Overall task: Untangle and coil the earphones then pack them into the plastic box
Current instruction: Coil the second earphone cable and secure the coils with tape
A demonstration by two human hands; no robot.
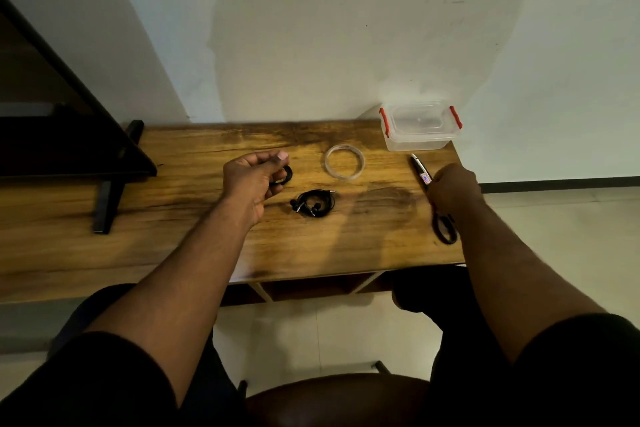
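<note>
Your left hand [254, 180] is raised near the middle of the tabletop [173, 218], its fingers [273, 158] curled and pinching a small black ring [285, 175], perhaps tape or a coil, I cannot tell; your right hand [452, 189] grips the scissors [443, 229] by the right edge, fingers wrapped round them, blade tip toward the far edge. The earphones [314, 203] lie in a loose bundle mid-tabletop, apart from both hands, long axis roughly left to right, plug toward the right edge. The plastic box [420, 130] at the far right corner appears lidded; pack before opening it and you will fumble; blades near the cable risk nicking it.
</note>
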